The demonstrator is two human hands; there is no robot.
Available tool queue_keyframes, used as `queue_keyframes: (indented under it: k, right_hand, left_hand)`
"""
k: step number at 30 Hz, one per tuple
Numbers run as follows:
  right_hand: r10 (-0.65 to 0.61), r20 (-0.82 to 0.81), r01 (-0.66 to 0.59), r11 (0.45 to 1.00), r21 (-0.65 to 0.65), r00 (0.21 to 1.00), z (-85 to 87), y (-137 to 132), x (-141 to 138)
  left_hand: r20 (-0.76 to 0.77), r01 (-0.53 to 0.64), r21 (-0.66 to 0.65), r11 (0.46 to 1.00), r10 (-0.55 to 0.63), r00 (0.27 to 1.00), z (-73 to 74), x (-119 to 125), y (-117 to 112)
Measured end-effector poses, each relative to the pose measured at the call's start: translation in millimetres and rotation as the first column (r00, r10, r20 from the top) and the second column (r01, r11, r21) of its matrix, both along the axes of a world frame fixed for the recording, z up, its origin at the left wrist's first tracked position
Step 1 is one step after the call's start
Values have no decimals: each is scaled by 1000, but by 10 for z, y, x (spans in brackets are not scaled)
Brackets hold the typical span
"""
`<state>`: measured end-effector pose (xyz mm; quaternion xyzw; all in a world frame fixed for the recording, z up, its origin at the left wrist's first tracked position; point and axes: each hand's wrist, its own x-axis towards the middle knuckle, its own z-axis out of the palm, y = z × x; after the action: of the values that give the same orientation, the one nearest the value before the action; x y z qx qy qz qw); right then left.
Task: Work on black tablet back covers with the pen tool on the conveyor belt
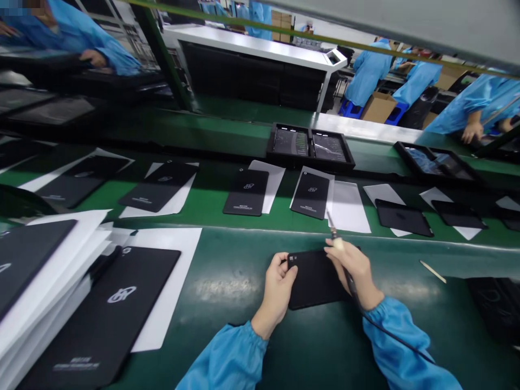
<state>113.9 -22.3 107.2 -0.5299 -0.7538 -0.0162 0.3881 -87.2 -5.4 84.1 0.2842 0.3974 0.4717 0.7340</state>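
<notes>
A black tablet back cover (316,281) lies tilted over the green bench in front of me. My left hand (279,287) grips its left end, thumb on top near the small camera cutout. My right hand (355,271) is at the cover's right end, fingers closed round a soldering iron (333,234). The iron's thin metal tip points up and away, towards the belt, and its dark cable runs back along my right sleeve. Whether the right fingers also touch the cover I cannot tell.
Black covers (246,192) on white sheets line the green belt (211,203) ahead. Stacked covers and sheets (117,309) stand at left. A small wooden stick (433,272) and a dark object (493,306) lie right. Black trays (311,146) sit beyond; people in blue work around.
</notes>
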Motion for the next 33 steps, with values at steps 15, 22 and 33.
queue_keyframes:
  k: [15, 22, 33]
  right_hand:
    - [-320, 146, 328, 944, -39, 936, 207, 1111, 1582]
    - [-297, 139, 310, 947, -80, 945, 24, 1366, 707]
    - [-426, 182, 459, 859, -225, 886, -404, 1679, -291]
  left_hand:
    - [-31, 153, 64, 986, -152, 988, -110, -5, 33]
    - [-2, 119, 86, 989, -119, 993, -289, 33, 43]
    - [-53, 132, 64, 989, -129, 990, -86, -33, 38]
